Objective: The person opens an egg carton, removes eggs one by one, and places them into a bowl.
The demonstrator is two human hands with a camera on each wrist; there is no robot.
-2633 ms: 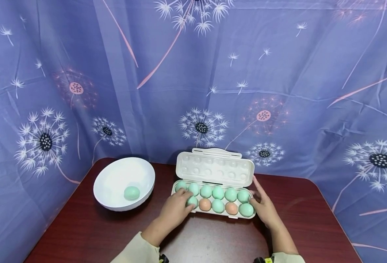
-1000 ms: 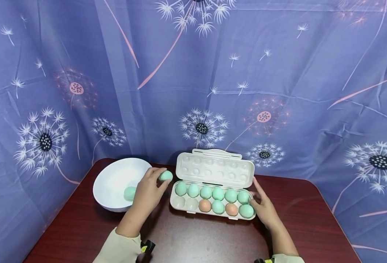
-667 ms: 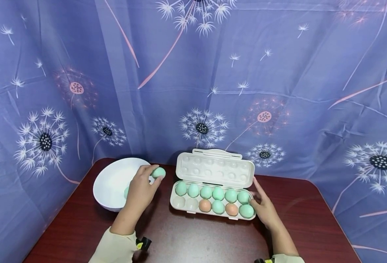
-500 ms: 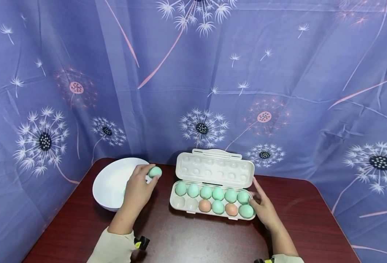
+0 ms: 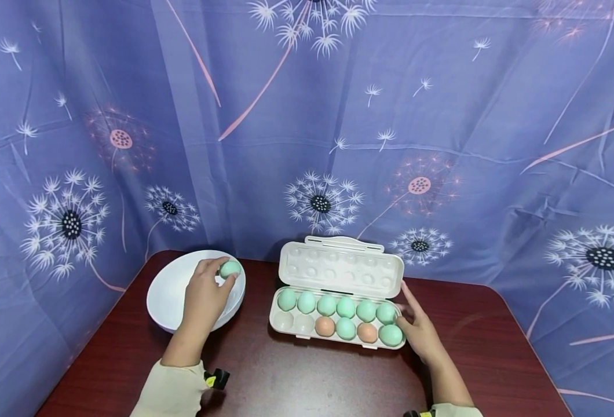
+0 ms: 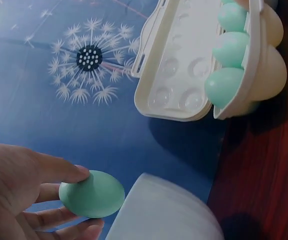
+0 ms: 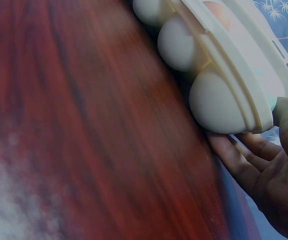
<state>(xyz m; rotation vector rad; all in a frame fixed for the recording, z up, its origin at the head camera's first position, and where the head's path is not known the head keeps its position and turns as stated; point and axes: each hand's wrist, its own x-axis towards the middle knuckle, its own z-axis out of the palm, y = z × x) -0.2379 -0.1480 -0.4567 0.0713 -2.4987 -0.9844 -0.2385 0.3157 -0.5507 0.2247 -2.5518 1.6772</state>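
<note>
My left hand point(image 5: 203, 297) pinches a mint-green egg point(image 5: 230, 269) between thumb and fingers, over the right side of a white bowl point(image 5: 168, 284). In the left wrist view the egg point(image 6: 92, 194) appears close to the bowl's rim point(image 6: 164, 210). The inside of the bowl is partly hidden by this hand. At the centre, a cream egg carton point(image 5: 312, 337) stands with its lid point(image 5: 340, 269) raised. It holds several green eggs and two orange eggs; two cups at its front left hold none. My right hand point(image 5: 421, 330) grips the carton's right end, thumb over the rim, fingers outside.
A dark red-brown table point(image 5: 317, 382) bears the bowl and carton, with bare wood between them. A blue dandelion-print curtain point(image 5: 442, 116) hangs behind and at both sides. The carton's open lid leans back near the table's rear edge.
My left hand has taken a green egg from the carton's front left cup and carried it left, over the bowl. A green egg seen earlier in the bowl is now hidden. My right hand stays put.
</note>
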